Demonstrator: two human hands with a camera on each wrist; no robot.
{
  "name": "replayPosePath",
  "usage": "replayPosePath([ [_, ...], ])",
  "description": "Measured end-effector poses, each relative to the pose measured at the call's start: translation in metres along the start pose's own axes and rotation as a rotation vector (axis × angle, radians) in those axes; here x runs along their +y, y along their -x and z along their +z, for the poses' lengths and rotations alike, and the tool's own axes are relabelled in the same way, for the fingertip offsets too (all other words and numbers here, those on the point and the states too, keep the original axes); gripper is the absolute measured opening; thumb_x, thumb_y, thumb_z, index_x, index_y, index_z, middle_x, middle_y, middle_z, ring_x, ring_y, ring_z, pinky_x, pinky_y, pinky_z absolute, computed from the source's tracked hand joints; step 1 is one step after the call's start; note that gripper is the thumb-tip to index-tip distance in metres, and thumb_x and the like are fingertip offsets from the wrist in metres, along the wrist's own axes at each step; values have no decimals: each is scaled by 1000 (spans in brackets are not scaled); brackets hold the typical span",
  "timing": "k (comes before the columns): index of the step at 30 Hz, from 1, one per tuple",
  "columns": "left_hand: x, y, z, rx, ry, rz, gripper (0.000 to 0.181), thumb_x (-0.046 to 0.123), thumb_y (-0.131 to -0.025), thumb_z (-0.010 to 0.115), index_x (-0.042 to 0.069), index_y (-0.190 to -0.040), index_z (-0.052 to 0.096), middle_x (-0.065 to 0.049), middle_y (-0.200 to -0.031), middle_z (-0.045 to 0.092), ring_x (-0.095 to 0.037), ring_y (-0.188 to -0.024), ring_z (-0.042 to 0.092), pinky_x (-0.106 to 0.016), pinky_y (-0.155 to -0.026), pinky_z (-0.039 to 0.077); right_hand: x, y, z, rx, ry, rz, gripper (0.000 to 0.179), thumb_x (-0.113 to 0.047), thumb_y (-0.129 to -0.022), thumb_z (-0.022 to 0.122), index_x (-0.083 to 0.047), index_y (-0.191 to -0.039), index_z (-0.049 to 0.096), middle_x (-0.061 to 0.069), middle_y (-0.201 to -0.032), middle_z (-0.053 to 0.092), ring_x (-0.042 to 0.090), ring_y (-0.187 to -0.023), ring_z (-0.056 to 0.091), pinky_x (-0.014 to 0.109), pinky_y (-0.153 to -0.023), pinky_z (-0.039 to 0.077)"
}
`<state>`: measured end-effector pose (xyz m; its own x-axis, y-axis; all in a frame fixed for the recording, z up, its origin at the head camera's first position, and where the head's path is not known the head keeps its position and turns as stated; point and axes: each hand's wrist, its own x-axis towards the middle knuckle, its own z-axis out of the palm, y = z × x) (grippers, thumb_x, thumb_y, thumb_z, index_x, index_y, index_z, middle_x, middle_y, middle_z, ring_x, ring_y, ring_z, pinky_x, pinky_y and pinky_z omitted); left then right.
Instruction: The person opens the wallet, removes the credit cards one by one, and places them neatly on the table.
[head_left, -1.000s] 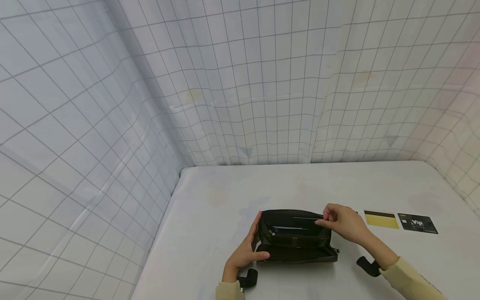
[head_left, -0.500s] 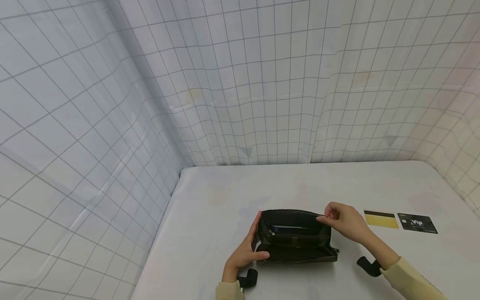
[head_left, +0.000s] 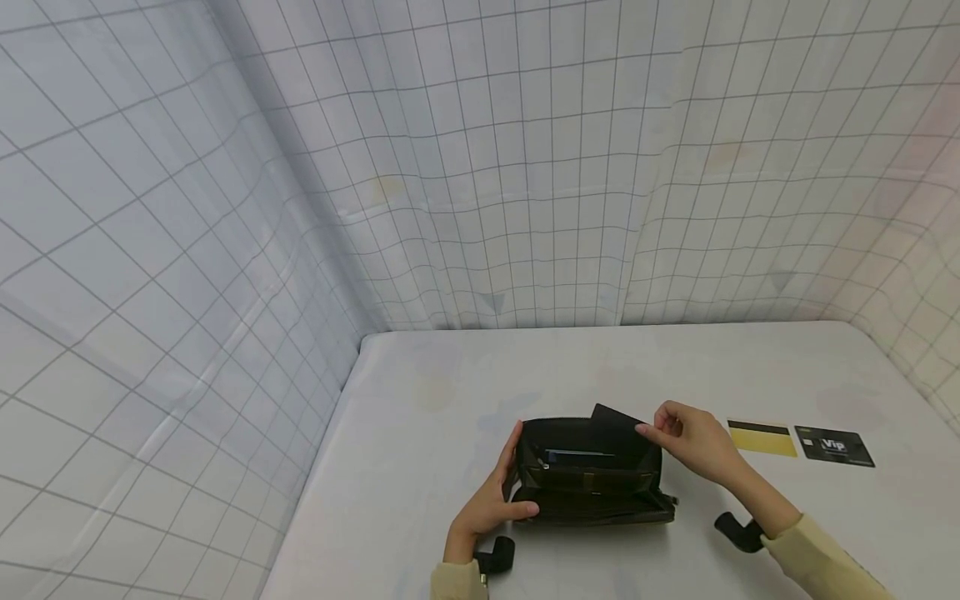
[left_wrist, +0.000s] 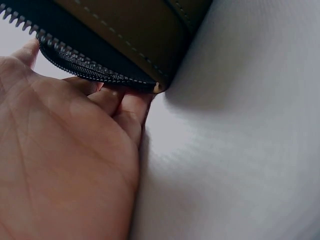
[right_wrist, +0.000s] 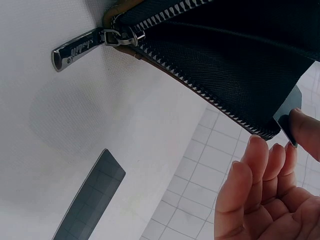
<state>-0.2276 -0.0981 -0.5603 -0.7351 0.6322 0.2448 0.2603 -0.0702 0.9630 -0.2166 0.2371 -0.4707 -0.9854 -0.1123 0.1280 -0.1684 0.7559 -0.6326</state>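
A dark zip-around wallet (head_left: 592,508) stands unzipped on the white table, its compartments spread open toward the head camera. My left hand (head_left: 487,504) holds its left end, thumb over the front edge and fingers behind. In the left wrist view the fingers (left_wrist: 132,107) reach beneath the zipper edge. At the wallet's back right corner my right hand (head_left: 693,442) pinches a black card (head_left: 617,421), tilted, its upper edge above the back wall. The right wrist view shows only a bit of that card (right_wrist: 290,105) by the thumb. A bluish shiny edge (head_left: 577,455) shows inside the wallet.
Right of my right hand, a yellow card with a black stripe (head_left: 763,442) and a black VIP card (head_left: 835,447) lie flat on the table (head_left: 420,467). The zipper pull (right_wrist: 77,49) hangs at the wallet's right end. Grid-patterned white curtains (head_left: 525,208) surround the table.
The black card, earlier a thin edge inside the wallet and then out of sight, now shows its face above the back wall. My right hand has shifted slightly up and right; the left stays put.
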Motion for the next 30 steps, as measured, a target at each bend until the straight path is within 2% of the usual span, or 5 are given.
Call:
replayPosePath([
  [6, 1, 0, 1, 0, -10, -5, 103, 34, -81, 71, 25, -150, -4, 6, -156, 0, -14, -142, 6, -26, -110, 16, -1, 0, 0, -13, -9, 7, 33, -46, -87, 60, -15, -79, 53, -3, -66, 47, 10, -58, 43, 24, -51, 34],
  [13, 1, -1, 0, -1, -3, 0, 104, 33, -81, 71, 20, -150, -5, 5, -156, 0, -14, -142, 6, -24, -110, 16, -3, -2, -1, -29, -63, 23, 33, -45, -89, 58, -13, -82, 54, -1, -66, 48, 11, -57, 43, 25, -50, 35],
  [18, 3, -1, 0, -4, -8, -15, 105, 32, -80, 72, 21, -150, -5, 5, -156, -1, -15, -142, 4, -27, -110, 16, -4, -2, -2, -43, -102, 37, 32, -44, -90, 56, -13, -85, 56, 0, -67, 52, 12, -57, 47, 26, -50, 38],
  [22, 5, -2, 1, -10, 6, -23, 106, 29, -80, 73, 22, -150, -5, 5, -156, -1, -16, -142, 4, -27, -111, 15, -3, -2, -3, -22, -151, 26, 28, -42, -90, 57, -14, -86, 57, 4, -70, 55, 13, -59, 51, 26, -52, 41],
  [30, 6, -1, 1, -1, -6, -16, 106, 26, -79, 74, 25, -150, -5, 1, -156, 3, -17, -142, 8, -27, -110, 15, 3, -2, -7, 54, -318, 9, 24, -37, -92, 56, -12, -92, 57, 13, -76, 60, 24, -64, 59, 31, -56, 50],
])
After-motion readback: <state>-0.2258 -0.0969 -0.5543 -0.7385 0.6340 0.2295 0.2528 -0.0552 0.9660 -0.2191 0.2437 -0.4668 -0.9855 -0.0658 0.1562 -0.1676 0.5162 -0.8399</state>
